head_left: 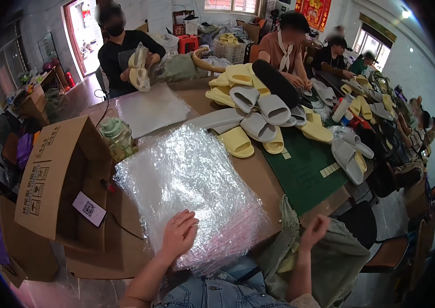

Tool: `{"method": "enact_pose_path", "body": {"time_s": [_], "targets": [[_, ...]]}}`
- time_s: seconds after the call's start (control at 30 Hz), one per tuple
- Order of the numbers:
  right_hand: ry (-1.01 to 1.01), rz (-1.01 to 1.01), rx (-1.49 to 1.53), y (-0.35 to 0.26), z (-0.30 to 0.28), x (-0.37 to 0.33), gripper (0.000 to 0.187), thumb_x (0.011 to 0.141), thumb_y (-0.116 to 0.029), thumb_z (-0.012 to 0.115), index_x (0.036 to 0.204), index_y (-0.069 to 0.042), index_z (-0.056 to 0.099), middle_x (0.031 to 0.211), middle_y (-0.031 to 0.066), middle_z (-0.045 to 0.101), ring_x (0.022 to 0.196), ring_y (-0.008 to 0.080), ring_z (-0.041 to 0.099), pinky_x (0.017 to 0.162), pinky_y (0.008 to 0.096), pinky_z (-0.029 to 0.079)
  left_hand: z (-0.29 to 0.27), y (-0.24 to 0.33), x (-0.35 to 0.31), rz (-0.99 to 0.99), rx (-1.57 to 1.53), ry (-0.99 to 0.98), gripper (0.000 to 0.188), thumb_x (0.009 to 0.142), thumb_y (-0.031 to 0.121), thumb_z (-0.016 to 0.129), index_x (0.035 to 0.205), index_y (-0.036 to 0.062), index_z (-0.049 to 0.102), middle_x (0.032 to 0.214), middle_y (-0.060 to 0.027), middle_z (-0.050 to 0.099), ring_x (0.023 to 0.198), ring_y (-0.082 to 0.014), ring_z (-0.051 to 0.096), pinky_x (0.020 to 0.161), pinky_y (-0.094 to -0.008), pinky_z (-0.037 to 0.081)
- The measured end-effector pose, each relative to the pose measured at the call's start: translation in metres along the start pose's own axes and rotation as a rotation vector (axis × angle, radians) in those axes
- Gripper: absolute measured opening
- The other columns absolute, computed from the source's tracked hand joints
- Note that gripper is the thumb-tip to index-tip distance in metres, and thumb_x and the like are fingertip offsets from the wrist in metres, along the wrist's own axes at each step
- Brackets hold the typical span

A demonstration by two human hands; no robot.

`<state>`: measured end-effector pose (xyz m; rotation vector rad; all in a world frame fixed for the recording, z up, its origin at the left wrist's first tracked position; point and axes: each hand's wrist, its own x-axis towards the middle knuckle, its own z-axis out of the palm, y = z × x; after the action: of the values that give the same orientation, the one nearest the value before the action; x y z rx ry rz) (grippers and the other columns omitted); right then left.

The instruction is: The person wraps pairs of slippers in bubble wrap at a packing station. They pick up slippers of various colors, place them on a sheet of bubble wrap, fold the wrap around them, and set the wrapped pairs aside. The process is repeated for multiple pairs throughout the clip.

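My left hand [180, 233] rests on a thick stack of clear plastic bags [186, 169], its fingers laid flat and holding nothing. The bags have pinkish printed strips along their near right edge. To the right, my right hand [314, 231] hovers over a grey-green cloth sack [325, 256] at the table's edge. Its fingers are curled in, and I see nothing in them. Something pale yellow [287, 263] shows in the sack's mouth. Beyond the bags lies a heap of slippers, with a yellow slipper [237, 142] and a grey slipper [257, 127] nearest.
An open cardboard box [55, 179] with a phone [89, 209] stands at left, near a glass jar [118, 136]. A green mat [305, 172] lies at right. Across the table, a person [125, 51] holds a bagged slipper [139, 72]; other people sit farther right.
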<state>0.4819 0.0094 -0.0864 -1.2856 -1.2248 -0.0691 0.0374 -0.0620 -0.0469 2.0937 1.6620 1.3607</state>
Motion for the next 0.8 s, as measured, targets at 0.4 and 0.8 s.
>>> {"method": "enact_pose_path", "body": {"time_s": [0.4, 0.8], "targets": [[-0.772, -0.507, -0.005, -0.114, 0.312, 0.085, 0.020, 0.088, -0.012, 0.064, 0.107, -0.007, 0.070, 0.109, 0.0119, 0.068, 0.104, 0.0328, 0.063, 0.087, 0.0418, 0.054, 0.002, 0.002, 0.002, -0.020, -0.037, 0.055, 0.012, 0.084, 0.007, 0.074, 0.095, 0.0060, 0.076, 0.108, -0.0132, 0.074, 0.108, -0.0353, 0.070, 0.093, -0.0445, 0.055], [-1.141, -0.658, -0.719, -0.095, 0.361, 0.107, 0.053, 0.086, -0.061, 0.064, 0.111, -0.016, 0.077, 0.120, 0.0074, 0.067, 0.123, 0.0298, 0.051, 0.099, 0.0424, 0.046, 0.001, -0.003, 0.001, 0.011, -0.053, 0.062, 0.011, 0.083, 0.006, 0.075, 0.094, 0.0063, 0.076, 0.107, -0.0119, 0.075, 0.107, -0.0333, 0.071, 0.092, -0.0433, 0.056]]}}
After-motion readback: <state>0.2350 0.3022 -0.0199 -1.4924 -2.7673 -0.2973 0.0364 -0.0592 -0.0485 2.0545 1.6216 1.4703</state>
